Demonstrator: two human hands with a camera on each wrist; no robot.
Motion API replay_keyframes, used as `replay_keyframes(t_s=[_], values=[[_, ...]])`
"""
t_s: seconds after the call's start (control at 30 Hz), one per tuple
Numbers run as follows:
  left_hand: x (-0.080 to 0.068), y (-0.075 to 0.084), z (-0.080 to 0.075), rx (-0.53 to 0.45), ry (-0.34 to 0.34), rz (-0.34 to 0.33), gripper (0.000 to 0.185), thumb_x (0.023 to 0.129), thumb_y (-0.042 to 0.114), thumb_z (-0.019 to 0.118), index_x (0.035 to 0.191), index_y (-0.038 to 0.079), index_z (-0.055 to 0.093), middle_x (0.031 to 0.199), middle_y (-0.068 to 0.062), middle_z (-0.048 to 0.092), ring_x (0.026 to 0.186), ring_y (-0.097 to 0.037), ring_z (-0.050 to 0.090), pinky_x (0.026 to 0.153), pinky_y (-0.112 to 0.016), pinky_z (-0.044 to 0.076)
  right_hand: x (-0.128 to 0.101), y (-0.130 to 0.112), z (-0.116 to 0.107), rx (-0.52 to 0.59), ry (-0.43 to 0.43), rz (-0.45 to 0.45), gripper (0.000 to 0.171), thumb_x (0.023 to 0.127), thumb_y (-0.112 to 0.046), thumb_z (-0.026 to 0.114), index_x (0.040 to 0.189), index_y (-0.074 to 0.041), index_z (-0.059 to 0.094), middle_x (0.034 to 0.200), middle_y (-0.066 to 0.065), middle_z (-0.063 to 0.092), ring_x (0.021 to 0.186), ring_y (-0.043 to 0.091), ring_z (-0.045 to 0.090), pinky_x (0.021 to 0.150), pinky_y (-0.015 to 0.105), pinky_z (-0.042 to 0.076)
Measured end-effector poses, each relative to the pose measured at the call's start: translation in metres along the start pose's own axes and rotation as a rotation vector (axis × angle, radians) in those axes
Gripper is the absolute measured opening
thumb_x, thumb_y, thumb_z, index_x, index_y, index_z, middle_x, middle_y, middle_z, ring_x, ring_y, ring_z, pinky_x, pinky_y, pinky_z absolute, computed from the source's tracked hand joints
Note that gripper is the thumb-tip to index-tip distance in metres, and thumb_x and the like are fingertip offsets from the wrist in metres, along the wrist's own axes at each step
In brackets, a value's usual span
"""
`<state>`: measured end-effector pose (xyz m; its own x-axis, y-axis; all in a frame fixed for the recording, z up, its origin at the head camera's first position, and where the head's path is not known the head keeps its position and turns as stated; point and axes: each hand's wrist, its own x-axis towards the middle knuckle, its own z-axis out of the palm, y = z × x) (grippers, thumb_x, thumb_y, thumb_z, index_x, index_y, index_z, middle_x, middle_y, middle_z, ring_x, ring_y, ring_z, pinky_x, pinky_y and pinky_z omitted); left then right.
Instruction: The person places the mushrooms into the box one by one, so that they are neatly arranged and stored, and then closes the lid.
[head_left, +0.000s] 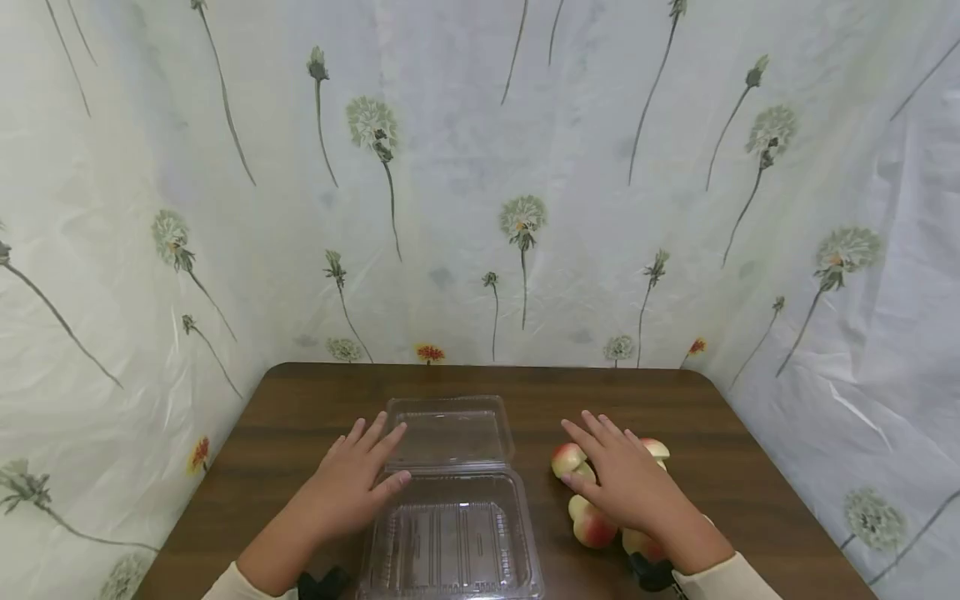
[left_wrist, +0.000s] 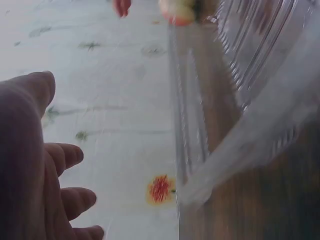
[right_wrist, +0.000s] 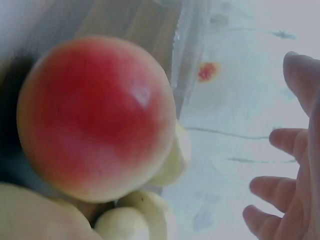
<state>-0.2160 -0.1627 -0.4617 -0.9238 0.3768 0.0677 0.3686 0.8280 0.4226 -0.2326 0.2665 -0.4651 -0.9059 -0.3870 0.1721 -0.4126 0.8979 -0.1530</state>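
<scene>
A clear plastic clamshell box point(head_left: 531, 525) lies unfolded on the table, its lid point(head_left: 450, 443) folded back away from me. My left hand point(head_left: 352, 483) is held over the box's left side, fingers spread and holding nothing. On the right, several mushroom-shaped pieces point(head_left: 595, 527) with red-tinted caps and pale cream stems sit in a loose group. Above them hovers my right hand point(head_left: 630, 487), fingers straight and apart, partly hiding the group. In the right wrist view one red cap point(right_wrist: 97, 117) looms large, with the right hand's fingers point(right_wrist: 285, 192) away from it.
The dark brown wooden table point(head_left: 322, 396) has rounded far corners. A pale curtain point(head_left: 450, 208) printed with dandelions hangs behind it and along both sides. Dark wrist straps point(head_left: 651, 573) show at the sleeves.
</scene>
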Motion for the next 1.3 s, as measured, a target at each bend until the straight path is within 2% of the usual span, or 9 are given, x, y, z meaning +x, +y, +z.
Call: replay_keyframes(t_s=[0.17,0.27,0.4,0.63,0.83,0.93,1.07,1.3], values=[[-0.009,-0.011,-0.007,-0.145,0.004,-0.058,0.067,0.107,0.053,0.053,0.162,0.016,0.041,0.169,-0.023,0.028,0.153,-0.054,0.026,0.117,-0.076,0.027,-0.001,0.009,-0.008,0.046,0.025,-0.001,0.074,0.101,-0.058,0.061,0.163,-0.023,0.04,0.163,0.02,0.041,0.148,0.051,0.04,0.114,0.074,0.036],[-0.015,-0.018,-0.004,-0.214,-0.001,-0.097,0.065,0.107,0.051,0.053,0.159,0.013,0.044,0.166,-0.024,0.033,0.149,-0.053,0.033,0.113,-0.076,0.034,-0.002,0.016,-0.012,0.068,0.025,0.011,0.074,0.102,-0.061,0.059,0.162,-0.022,0.04,0.162,0.021,0.041,0.145,0.053,0.042,0.109,0.075,0.04],[-0.025,-0.028,0.006,-0.302,-0.005,-0.13,0.066,0.106,0.053,0.055,0.159,0.014,0.044,0.164,-0.021,0.034,0.148,-0.051,0.037,0.112,-0.075,0.036,-0.005,0.029,-0.016,0.118,-0.002,0.046,0.077,0.101,-0.068,0.053,0.162,-0.023,0.039,0.164,0.022,0.038,0.145,0.054,0.041,0.105,0.076,0.042],[-0.034,-0.041,0.023,-0.437,0.013,-0.131,0.063,0.105,0.045,0.062,0.158,0.016,0.045,0.16,-0.021,0.039,0.142,-0.048,0.046,0.111,-0.069,0.042,-0.014,0.052,-0.024,0.174,-0.021,0.072,0.078,0.102,-0.066,0.052,0.162,-0.019,0.038,0.163,0.027,0.037,0.143,0.058,0.039,0.1,0.08,0.041],[-0.037,-0.049,0.033,-0.55,-0.008,-0.126,0.061,0.105,0.039,0.064,0.158,0.019,0.044,0.16,-0.026,0.038,0.126,-0.041,0.061,0.098,-0.062,0.055,-0.021,0.074,-0.028,0.237,-0.038,0.097,0.079,0.104,-0.062,0.053,0.163,-0.015,0.034,0.163,0.029,0.035,0.145,0.058,0.036,0.101,0.08,0.04],[-0.039,-0.052,0.037,-0.579,-0.026,-0.124,0.062,0.104,0.038,0.065,0.159,0.019,0.043,0.16,-0.028,0.037,0.122,-0.034,0.063,0.093,-0.059,0.058,-0.025,0.085,-0.026,0.288,-0.046,0.097,0.077,0.106,-0.058,0.053,0.163,-0.01,0.033,0.163,0.028,0.035,0.146,0.057,0.034,0.103,0.08,0.038],[-0.041,-0.052,0.039,-0.602,-0.037,-0.109,0.062,0.104,0.035,0.066,0.159,0.017,0.042,0.16,-0.029,0.036,0.119,-0.033,0.065,0.091,-0.055,0.06,-0.027,0.098,-0.023,0.344,-0.057,0.107,0.076,0.107,-0.052,0.053,0.162,-0.004,0.033,0.163,0.027,0.036,0.145,0.057,0.034,0.104,0.079,0.038],[-0.041,-0.054,0.044,-0.652,-0.048,-0.1,0.062,0.103,0.03,0.068,0.158,0.016,0.043,0.164,-0.025,0.034,0.111,-0.024,0.066,0.079,-0.03,0.059,-0.028,0.116,-0.013,0.411,-0.107,0.13,0.072,0.109,-0.046,0.053,0.162,-0.002,0.031,0.163,0.031,0.033,0.145,0.06,0.032,0.103,0.079,0.038]])
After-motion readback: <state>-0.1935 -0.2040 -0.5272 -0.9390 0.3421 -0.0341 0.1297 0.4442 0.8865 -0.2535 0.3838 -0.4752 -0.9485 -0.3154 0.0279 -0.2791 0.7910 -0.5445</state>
